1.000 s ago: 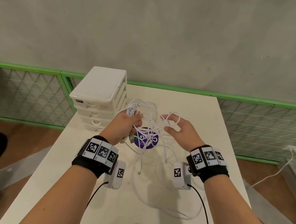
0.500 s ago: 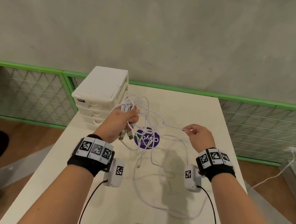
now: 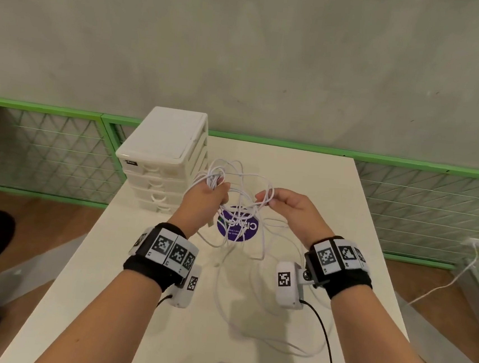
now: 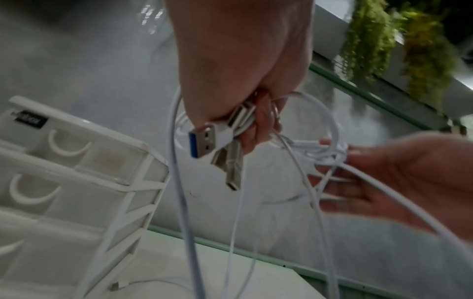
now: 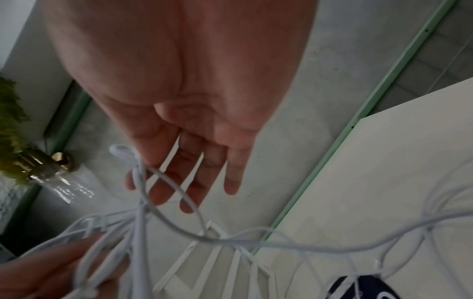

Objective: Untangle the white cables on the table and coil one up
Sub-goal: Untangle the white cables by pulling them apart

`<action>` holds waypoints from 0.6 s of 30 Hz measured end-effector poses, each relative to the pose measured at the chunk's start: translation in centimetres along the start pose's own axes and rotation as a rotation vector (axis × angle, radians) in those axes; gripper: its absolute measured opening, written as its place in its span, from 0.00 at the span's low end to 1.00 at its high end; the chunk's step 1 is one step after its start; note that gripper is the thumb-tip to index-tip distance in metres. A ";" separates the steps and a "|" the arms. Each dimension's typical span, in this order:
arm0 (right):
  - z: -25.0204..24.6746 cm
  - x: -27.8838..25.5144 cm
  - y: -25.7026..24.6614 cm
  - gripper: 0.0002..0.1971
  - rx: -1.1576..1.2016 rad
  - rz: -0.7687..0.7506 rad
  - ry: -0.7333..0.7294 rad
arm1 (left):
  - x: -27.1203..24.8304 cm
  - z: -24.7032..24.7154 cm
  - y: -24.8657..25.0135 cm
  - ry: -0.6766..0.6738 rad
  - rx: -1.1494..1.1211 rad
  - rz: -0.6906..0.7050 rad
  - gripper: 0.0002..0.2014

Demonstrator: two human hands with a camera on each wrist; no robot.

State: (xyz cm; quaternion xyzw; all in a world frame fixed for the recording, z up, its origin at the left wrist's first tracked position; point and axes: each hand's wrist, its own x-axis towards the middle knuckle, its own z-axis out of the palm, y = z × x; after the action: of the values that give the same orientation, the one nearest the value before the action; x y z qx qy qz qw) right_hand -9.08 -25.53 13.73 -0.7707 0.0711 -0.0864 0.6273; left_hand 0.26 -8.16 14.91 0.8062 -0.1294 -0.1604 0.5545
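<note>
Several tangled white cables hang between my two hands above the table. My left hand grips a bunch of strands together with their USB plugs, which stick out below the fist. My right hand pinches a small loop of one cable between thumb and index finger; its other fingers are stretched out. In the left wrist view the right hand is close to the fist. Slack cable trails in wide loops on the table near me.
A white drawer unit stands at the table's far left, next to my left hand. A round purple sticker lies under the hanging strands. A green mesh fence runs behind the table. Another white cord lies on the floor at right.
Half a second ago my right hand was out to the right with a strand drawn taut; it has come back close to the left hand, and the strand hangs slack. The left hand keeps its grip.
</note>
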 end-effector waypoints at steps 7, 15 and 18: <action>0.9 0.6 -1.3 0.15 -0.133 -0.062 0.044 | -0.7 0.1 0.5 -0.007 0.097 0.065 0.19; -1.6 1.7 2.4 0.14 -0.573 0.165 0.168 | -1.2 -0.3 0.8 0.006 -0.102 0.134 0.18; -2.9 1.2 3.6 0.13 -0.566 0.235 0.270 | -1.0 -0.9 0.9 0.018 -0.110 0.138 0.17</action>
State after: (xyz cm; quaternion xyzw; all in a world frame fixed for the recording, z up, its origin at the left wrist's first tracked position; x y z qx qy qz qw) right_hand -8.54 -29.27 10.81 -0.8826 0.2629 -0.0915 0.3789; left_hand -0.32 -7.31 16.14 0.7650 -0.1707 -0.1216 0.6090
